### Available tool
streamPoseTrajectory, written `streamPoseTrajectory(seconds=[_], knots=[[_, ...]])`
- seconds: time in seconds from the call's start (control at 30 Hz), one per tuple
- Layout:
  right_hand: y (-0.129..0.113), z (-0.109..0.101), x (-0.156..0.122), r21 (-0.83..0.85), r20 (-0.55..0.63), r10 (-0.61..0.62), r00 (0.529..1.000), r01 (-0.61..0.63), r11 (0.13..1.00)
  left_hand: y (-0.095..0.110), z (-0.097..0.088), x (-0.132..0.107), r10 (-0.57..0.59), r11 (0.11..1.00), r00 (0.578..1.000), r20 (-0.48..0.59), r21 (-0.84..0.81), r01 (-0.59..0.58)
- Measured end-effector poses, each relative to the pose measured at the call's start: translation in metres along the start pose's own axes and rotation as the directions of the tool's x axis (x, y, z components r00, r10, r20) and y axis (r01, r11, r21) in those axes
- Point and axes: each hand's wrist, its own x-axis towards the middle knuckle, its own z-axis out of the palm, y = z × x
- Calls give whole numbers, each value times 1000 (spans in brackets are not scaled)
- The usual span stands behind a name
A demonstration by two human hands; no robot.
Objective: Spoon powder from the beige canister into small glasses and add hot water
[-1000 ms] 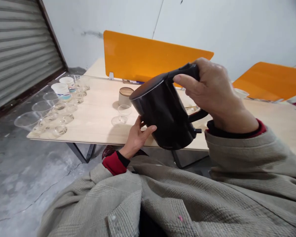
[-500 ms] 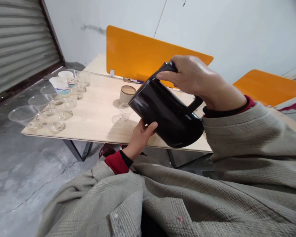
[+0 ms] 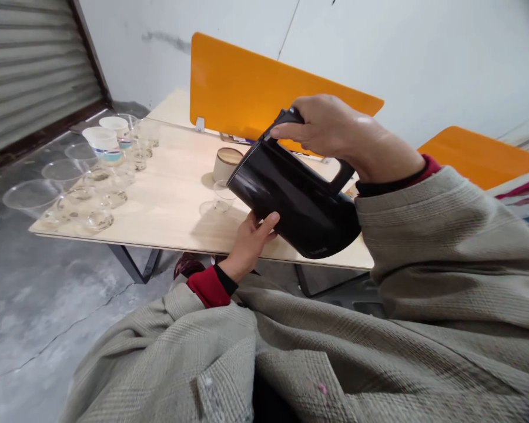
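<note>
The glossy black kettle (image 3: 291,200) hung tilted above the wooden table (image 3: 171,200), at its near edge. The right hand (image 3: 339,132) clenched its handle; the left hand (image 3: 249,241), fingertips hidden, lay open against its round wall.

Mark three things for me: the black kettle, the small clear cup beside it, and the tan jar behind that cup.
black kettle (image 3: 291,202): head view, on its side wall.
small clear cup (image 3: 221,194): head view, on its clear wall.
tan jar (image 3: 224,168): head view, on its front wall below the lid.

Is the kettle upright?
No, the kettle tilts toward the glass, right hand on its handle, left hand under its body.
</note>
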Motion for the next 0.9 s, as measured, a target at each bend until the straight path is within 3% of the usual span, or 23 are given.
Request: streamPoseTrajectory(seconds=[0.1, 0.2, 0.5, 0.9], knots=[[-3, 0, 3, -206, 110, -1, 994, 24, 978, 1, -1, 0, 3, 1000, 1000, 1, -7, -3], [-8, -1, 5, -285, 129, 0, 992, 37, 958, 1, -1, 0, 6, 1000, 1000, 5, -15, -6], [-15, 2, 7, -247, 130, -20, 991, 52, 968, 3, -3, 0, 14, 1000, 1000, 0, -22, -14], [-17, 7, 14, -325, 156, -68, 985, 117, 939, 2, -3, -1, 13, 998, 1000, -13, -65, -13]])
